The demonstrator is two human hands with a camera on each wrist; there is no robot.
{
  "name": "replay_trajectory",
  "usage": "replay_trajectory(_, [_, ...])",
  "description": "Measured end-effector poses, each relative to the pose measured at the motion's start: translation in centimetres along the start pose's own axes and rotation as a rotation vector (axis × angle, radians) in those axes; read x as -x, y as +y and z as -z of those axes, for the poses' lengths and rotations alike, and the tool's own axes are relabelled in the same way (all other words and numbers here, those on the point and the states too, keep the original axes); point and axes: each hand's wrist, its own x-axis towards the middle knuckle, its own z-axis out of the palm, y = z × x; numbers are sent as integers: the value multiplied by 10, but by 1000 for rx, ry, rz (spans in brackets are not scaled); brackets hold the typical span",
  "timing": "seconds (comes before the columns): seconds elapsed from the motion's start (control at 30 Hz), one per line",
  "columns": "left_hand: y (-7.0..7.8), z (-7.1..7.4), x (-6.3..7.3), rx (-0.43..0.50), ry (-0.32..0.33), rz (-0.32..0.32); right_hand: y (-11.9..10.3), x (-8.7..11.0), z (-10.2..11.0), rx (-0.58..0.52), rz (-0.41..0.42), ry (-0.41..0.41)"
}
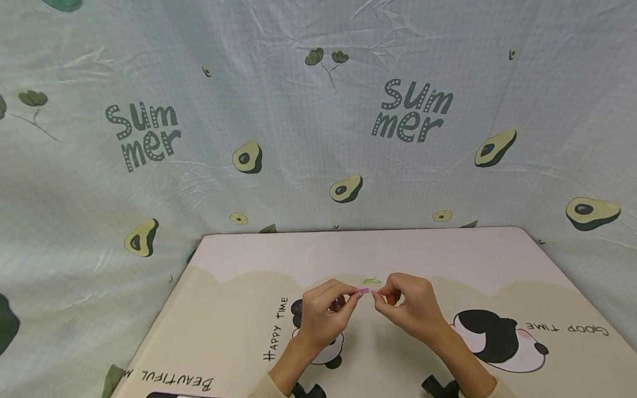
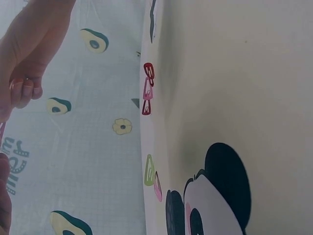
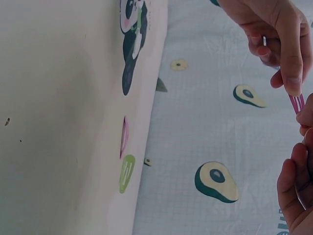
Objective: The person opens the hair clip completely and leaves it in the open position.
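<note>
In the head view my left hand (image 1: 328,312) pinches a pink snap hair clip (image 1: 365,290) between thumb and forefinger. My right hand (image 1: 410,307) meets it from the other side, thumb and forefinger together at the clip's end. The right wrist view shows the slotted middle of this clip (image 3: 296,103) between the two sets of fingertips; both its ends are covered. A green hair clip (image 1: 372,281) lies on the table just behind the hands. Close by it in the right wrist view lies another pink clip (image 3: 124,137).
Two red clips (image 2: 149,71) and a pink one (image 2: 147,89) lie in a row on the table in the left wrist view. The panda-print tabletop (image 1: 239,320) ends at a back edge before an avocado-print curtain (image 1: 288,121).
</note>
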Motion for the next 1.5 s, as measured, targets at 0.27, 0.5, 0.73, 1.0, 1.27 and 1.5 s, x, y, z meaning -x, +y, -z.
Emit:
replay_trajectory(0.27, [-1, 0, 0, 6, 0, -3, 0, 0, 0, 0, -8, -5])
replay_trajectory(0.5, [-1, 1, -1, -1, -4, -3, -2, -1, 0, 12, -25, -12])
replay_trajectory(0.73, [-1, 1, 0, 4, -5, -1, -2, -1, 0, 10, -18, -7])
replay_trajectory(1.0, [-1, 0, -1, 4, 12, -14, -2, 0, -2, -3, -5, -2])
replay_trajectory(1.27, [-1, 1, -2, -5, 19, -17, -3, -1, -4, -5, -3, -3])
replay_trajectory(1.5, [0, 1, -1, -6, 18, -10, -3, -1, -2, 1, -12, -9])
